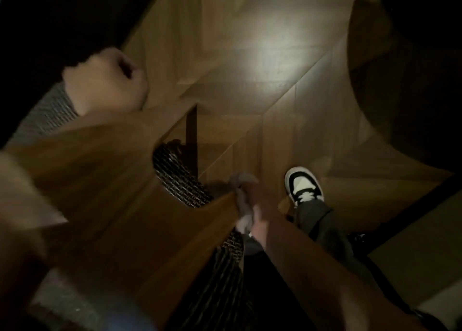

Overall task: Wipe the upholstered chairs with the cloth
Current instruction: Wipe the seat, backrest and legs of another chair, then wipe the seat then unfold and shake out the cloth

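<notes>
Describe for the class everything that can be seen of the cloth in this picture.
The cloth is a small, pale greyish-white rag, soft and crumpled into a bunch. The right hand grips it, with one end sticking out above the fingers. It is pressed against the edge of the chair's wooden frame, next to the woven upholstery. Blur and dim light hide its weave.

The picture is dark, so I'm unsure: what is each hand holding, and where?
The right hand grips the bunched cloth around its middle, against the chair's wooden edge. The left hand is a fist, apparently holding nothing.
</notes>
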A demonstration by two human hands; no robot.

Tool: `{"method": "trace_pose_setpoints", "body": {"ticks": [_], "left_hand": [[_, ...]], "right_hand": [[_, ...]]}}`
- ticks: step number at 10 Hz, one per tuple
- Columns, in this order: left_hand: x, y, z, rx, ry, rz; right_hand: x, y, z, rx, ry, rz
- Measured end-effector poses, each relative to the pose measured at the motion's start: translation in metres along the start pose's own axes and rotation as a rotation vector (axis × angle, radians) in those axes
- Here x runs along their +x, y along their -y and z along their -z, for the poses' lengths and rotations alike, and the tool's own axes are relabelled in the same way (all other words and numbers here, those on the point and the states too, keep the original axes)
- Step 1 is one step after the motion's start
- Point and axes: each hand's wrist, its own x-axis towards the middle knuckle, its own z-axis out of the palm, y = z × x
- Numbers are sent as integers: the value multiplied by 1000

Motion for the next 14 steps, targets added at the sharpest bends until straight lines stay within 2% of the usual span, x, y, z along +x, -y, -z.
{"method": "trace_pose_setpoints", "body": {"ticks": [1,2,3,4,5,6,7,8,9,10,11,12,13,14], "left_hand": [[-7,-4,12,-210,86,98],[-8,-10,40,-703,235,336],[-30,-19,85,-1083,424,454],[-64,-12,116,-1264,398,601],[-99,5,123,-1509,325,818],[-133,1,124,-1560,299,878],[-172,-23,134,-1752,381,859],[-205,-43,144,-1915,305,895],[-228,-35,132,-2095,200,1062],[-248,-18,119,-2087,188,1182],[-268,-8,115,-2082,279,1124],[-282,0,120,-2126,339,1049],[-292,10,129,-2105,391,1017],[-312,19,144,-2061,445,955]], "right_hand": [[-87,13,-5,-470,152,384],[-135,29,-12,-585,267,756],[-179,49,-39,-565,481,976],[-196,60,-69,-726,579,1075],[-187,75,-88,-801,496,889],[-209,73,-82,-922,483,888],[-252,64,-64,-1005,586,1058],[-272,63,-60,-1286,652,1194],[-267,59,-73,-1719,594,1391],[-253,50,-62,-1875,554,1613],[-250,37,-24,-1881,577,1586],[-260,13,10,-1963,468,1638],[-275,3,21,-2099,428,1489],[-293,5,25,-2071,458,1239]]}}
